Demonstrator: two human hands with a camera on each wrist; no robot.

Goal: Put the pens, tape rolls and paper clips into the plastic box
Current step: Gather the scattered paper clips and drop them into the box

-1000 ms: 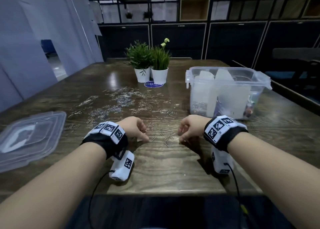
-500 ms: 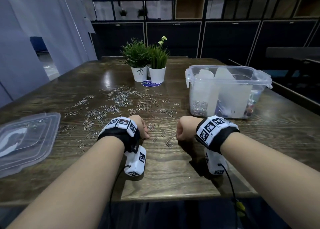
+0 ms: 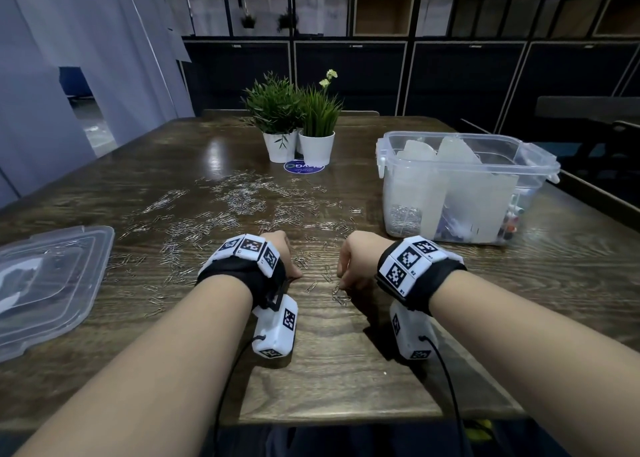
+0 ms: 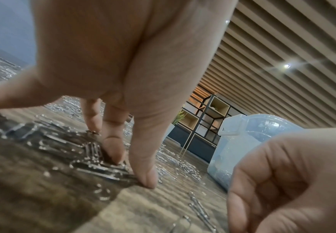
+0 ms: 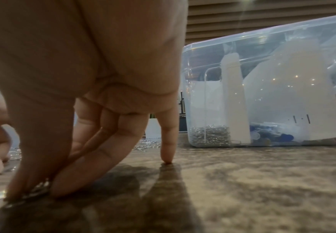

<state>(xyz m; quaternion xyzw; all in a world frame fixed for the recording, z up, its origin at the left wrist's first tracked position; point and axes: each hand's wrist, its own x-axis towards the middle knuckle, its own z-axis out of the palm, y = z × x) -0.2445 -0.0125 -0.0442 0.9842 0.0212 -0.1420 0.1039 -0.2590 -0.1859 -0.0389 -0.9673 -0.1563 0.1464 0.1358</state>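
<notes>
Silver paper clips (image 3: 242, 203) lie scattered over the dark wooden table (image 3: 346, 370). My left hand (image 3: 296, 273) is down on the table, its thumb and fingers (image 4: 113, 151) closing round a small cluster of clips (image 4: 97, 165). A little to the right, my right hand (image 3: 341, 283) pinches clips between thumb and fingers (image 5: 95, 171), with the little finger propped on the wood. The clear plastic box (image 3: 401, 193) stands open at the right, behind the right hand. It holds white dividers, a heap of clips (image 5: 210, 134) and pens (image 5: 272, 135). No tape rolls are visible.
The box's clear lid (image 3: 48, 283) lies at the table's left edge. Two potted plants (image 3: 294, 120) and a blue round sticker (image 3: 303, 166) are at the far middle. Bare wood stretches between my forearms and the near edge.
My left hand has slid right, toward the right hand, and its stretched finger has curled in over the clips. The right hand stays low over the same clips.
</notes>
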